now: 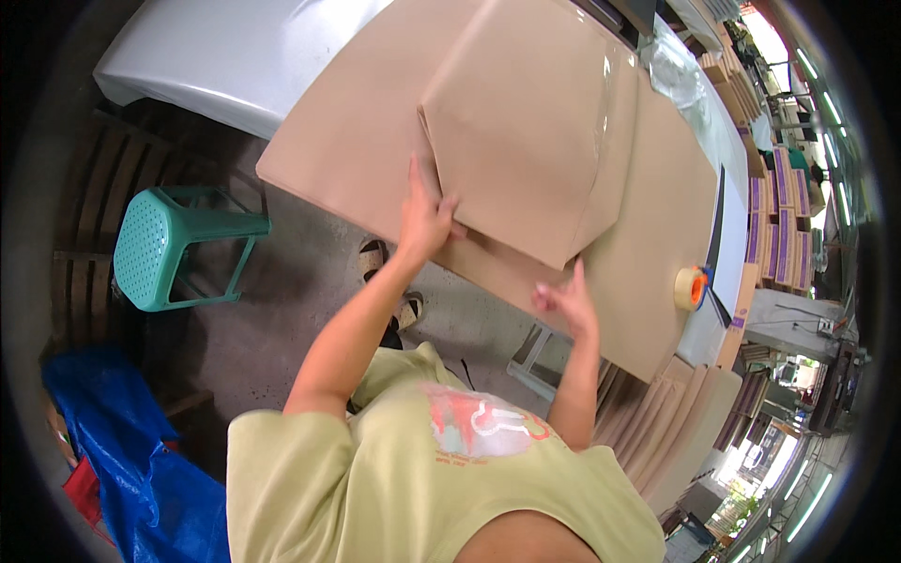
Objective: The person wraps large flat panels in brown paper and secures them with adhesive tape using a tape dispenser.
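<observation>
A partly folded brown cardboard box lies on a larger flat cardboard sheet, with a shiny strip of clear tape along its right side. At the box's left edge, my left hand is closed around the raised side, its index finger stretched along the fold. My right hand is by the near corner, its index finger extended to the edge and the thumb apart. It grips nothing that I can see. The underside of the box near my left fingers is hidden.
A tape roll with an orange core sits at the table's right edge. To the left stands a green plastic stool, with a blue tarp below it. Cardboard sheets lean at the lower right. Stacked boxes stand farther right.
</observation>
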The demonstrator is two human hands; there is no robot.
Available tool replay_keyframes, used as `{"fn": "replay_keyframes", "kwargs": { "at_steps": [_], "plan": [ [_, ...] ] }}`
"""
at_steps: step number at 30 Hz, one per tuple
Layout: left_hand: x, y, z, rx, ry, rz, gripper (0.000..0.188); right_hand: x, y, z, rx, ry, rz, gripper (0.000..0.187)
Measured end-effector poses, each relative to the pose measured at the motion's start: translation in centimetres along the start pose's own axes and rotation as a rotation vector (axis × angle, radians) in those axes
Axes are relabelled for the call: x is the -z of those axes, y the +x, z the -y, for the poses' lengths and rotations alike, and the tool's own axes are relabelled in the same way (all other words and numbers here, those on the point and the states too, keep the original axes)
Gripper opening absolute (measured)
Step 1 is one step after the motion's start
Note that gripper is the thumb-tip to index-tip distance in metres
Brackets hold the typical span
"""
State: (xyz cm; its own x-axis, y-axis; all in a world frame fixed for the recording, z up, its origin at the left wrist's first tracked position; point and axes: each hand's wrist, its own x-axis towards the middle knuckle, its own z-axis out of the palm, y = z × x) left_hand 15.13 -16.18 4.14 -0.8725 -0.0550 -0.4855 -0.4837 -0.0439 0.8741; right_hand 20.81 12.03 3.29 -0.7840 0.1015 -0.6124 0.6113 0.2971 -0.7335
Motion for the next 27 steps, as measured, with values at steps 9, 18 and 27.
{"fn": "replay_keyframes", "kwargs": {
  "at_steps": [9,18,27],
  "plan": [
    [3.1,5.2,-12.1,-0.830,0.352,-0.314,0.037,1.9,12.2,19.1,0.874,-0.715,-0.468,0.056],
    [1.3,16.9,-5.4,-1.091,1.424,0.022,0.059,-3.2,16.6,12.7,0.942,-1.267,-0.160,0.090],
    [4.7,15.8,-6.9,-1.056,1.536,0.428,0.081,-4.2,13.9,11.3,0.948,-1.464,-0.316,0.082]
  ]
}}
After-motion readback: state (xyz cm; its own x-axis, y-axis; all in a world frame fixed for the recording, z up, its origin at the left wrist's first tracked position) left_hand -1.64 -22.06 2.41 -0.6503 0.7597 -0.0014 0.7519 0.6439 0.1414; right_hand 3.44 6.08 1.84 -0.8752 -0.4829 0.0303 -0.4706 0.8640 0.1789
